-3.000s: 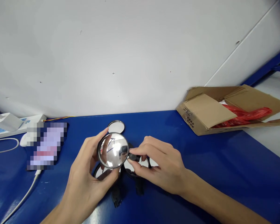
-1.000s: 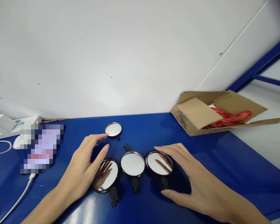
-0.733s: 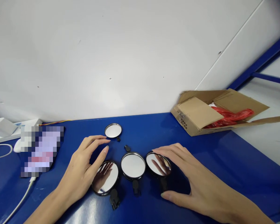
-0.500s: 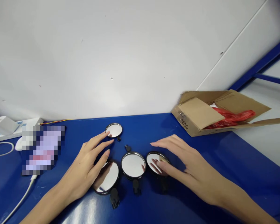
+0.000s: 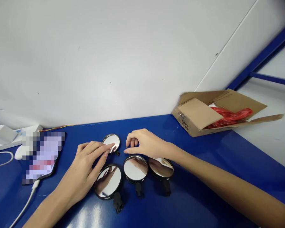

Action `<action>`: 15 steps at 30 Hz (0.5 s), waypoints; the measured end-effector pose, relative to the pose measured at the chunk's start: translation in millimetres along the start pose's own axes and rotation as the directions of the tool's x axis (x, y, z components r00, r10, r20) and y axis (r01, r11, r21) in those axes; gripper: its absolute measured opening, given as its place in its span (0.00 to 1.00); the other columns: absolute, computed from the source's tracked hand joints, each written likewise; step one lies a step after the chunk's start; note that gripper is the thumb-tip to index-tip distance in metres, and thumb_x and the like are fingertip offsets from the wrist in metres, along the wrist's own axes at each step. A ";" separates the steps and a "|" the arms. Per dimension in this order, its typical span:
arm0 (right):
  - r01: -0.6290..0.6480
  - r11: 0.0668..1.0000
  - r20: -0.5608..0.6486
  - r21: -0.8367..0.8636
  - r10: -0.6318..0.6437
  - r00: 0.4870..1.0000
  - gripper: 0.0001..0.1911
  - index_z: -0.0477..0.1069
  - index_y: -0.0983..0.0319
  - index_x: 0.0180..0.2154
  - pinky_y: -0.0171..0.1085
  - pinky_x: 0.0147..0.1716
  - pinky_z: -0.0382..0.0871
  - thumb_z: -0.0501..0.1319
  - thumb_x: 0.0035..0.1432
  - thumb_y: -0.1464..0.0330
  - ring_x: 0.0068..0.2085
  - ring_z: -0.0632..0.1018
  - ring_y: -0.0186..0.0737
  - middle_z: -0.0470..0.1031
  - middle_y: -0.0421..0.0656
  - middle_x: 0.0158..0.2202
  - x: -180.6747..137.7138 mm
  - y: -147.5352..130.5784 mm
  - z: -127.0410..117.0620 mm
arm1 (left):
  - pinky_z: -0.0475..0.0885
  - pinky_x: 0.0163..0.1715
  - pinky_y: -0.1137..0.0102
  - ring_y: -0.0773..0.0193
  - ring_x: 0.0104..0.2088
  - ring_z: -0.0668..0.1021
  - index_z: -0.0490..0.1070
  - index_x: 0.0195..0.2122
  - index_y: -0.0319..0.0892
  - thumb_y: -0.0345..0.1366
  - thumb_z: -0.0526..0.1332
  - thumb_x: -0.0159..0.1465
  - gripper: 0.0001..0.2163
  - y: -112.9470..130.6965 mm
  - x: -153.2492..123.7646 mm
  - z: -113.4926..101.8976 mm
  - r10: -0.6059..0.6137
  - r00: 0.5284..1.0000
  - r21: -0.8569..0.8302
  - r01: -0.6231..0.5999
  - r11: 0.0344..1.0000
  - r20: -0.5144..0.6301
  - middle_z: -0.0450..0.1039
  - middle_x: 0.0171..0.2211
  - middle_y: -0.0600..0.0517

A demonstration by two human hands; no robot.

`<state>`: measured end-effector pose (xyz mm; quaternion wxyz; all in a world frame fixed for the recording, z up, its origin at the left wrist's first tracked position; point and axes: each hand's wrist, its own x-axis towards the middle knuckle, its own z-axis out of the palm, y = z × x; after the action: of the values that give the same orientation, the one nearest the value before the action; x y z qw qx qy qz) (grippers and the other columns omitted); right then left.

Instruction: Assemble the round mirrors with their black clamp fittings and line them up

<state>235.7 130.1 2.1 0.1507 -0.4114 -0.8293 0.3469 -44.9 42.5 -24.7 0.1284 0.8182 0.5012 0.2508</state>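
Note:
My left hand (image 5: 91,161) has its thumb and index finger closed on the near edge of a small round mirror (image 5: 111,139); the index fingertip overlaps the glass. A small black round fitting (image 5: 117,153) sits at that mirror's rim. My right hand (image 5: 142,143) is just right of it, fingers curled, with a gap between thumb and fingers. The small black part near its thumb is mostly hidden. Closer to me lie three more round mirrors with black clip mounts: a left one (image 5: 108,182), a middle one (image 5: 136,169) and a right one (image 5: 162,167), partly beneath my right wrist.
An open cardboard box (image 5: 192,122) with a red plastic bag (image 5: 228,117) stands at the right. A phone (image 5: 45,155) on a white cable (image 5: 26,202) lies left, near a white power strip (image 5: 26,133). A white wall (image 5: 97,63) rises behind the blue table (image 5: 192,202).
My right hand has moved left from above the right mirror to the small black part, its fingers curling in. My left hand has closed on the far mirror, which has shifted slightly toward me.

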 end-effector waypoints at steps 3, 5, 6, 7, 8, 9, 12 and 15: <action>-0.020 0.999 0.010 -0.025 0.020 1.000 0.06 0.84 0.59 0.37 0.38 0.35 0.73 0.75 0.65 0.65 0.36 0.84 0.41 0.86 0.41 0.34 1.6 1.4 -1.9 | 0.70 0.55 0.52 0.51 0.51 0.79 0.77 0.69 0.57 0.44 0.53 0.85 0.18 -4.2 0.8 0.9 -0.021 0.999 0.016 0.022 1.000 -0.024 0.80 0.52 0.49; -0.038 0.998 -0.020 -0.056 0.037 0.999 0.04 0.83 0.60 0.37 0.39 0.37 0.73 0.72 0.68 0.68 0.36 0.83 0.41 0.85 0.42 0.36 -1.5 3.7 -5.2 | 0.71 0.57 0.50 0.49 0.55 0.78 0.77 0.70 0.59 0.45 0.53 0.85 0.19 -7.8 -0.2 2.7 -0.046 0.999 0.023 0.047 0.999 -0.029 0.78 0.57 0.47; -0.048 0.996 -0.041 -0.072 0.045 0.998 0.04 0.82 0.60 0.38 0.40 0.38 0.73 0.71 0.69 0.69 0.37 0.82 0.41 0.85 0.43 0.37 -3.7 5.6 -6.9 | 0.70 0.60 0.48 0.48 0.58 0.77 0.76 0.70 0.61 0.46 0.53 0.85 0.19 -9.6 -0.8 3.6 -0.055 0.998 0.023 0.055 0.998 -0.027 0.76 0.60 0.47; -0.057 0.995 -0.059 -0.085 0.052 0.997 0.03 0.82 0.61 0.39 0.40 0.40 0.73 0.70 0.70 0.69 0.39 0.82 0.41 0.84 0.44 0.39 -6.2 7.9 -8.5 | 0.69 0.63 0.45 0.46 0.62 0.76 0.76 0.71 0.64 0.46 0.53 0.85 0.19 -11.4 -1.2 4.4 -0.063 0.998 0.022 0.063 0.998 -0.018 0.74 0.64 0.47; -0.063 0.994 -0.071 -0.093 0.056 0.996 0.02 0.82 0.61 0.41 0.41 0.41 0.73 0.70 0.70 0.70 0.40 0.81 0.42 0.83 0.45 0.40 -8.7 10.5 -9.9 | 0.67 0.66 0.43 0.45 0.65 0.74 0.74 0.71 0.67 0.47 0.52 0.85 0.19 -13.0 -1.4 4.9 -0.074 0.997 0.024 0.074 0.997 -0.004 0.72 0.69 0.48; -0.067 0.993 -0.077 -0.096 0.059 0.995 0.01 0.82 0.61 0.42 0.41 0.42 0.73 0.70 0.70 0.70 0.41 0.81 0.42 0.83 0.45 0.41 -11.3 13.4 -11.0 | 0.66 0.67 0.41 0.44 0.69 0.72 0.73 0.72 0.70 0.47 0.51 0.86 0.20 -14.7 -1.2 5.1 -0.082 0.996 0.031 0.082 0.996 0.024 0.69 0.73 0.50; -0.069 0.993 -0.081 -0.090 0.062 0.995 0.02 0.82 0.60 0.44 0.42 0.45 0.74 0.71 0.69 0.70 0.43 0.81 0.44 0.82 0.45 0.43 -19.4 21.7 -12.9 | 0.63 0.70 0.37 0.43 0.76 0.67 0.68 0.75 0.75 0.48 0.48 0.86 0.21 -19.4 1.7 3.3 -0.076 0.987 0.065 0.067 0.996 0.143 0.62 0.80 0.55; -0.071 0.994 -0.110 -0.085 0.062 0.992 0.08 0.82 0.60 0.51 0.46 0.51 0.75 0.67 0.74 0.68 0.48 0.81 0.46 0.80 0.47 0.47 -28.4 26.3 -11.8 | 0.61 0.71 0.38 0.45 0.77 0.67 0.70 0.74 0.72 0.49 0.48 0.86 0.21 -23.5 5.4 -0.3 -0.053 0.983 0.085 0.039 0.996 0.178 0.66 0.79 0.55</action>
<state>274.7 124.2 -6.9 0.1649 -0.4632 -0.8204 0.2918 -60.8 58.2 -33.8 0.1458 0.8302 0.5161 0.1522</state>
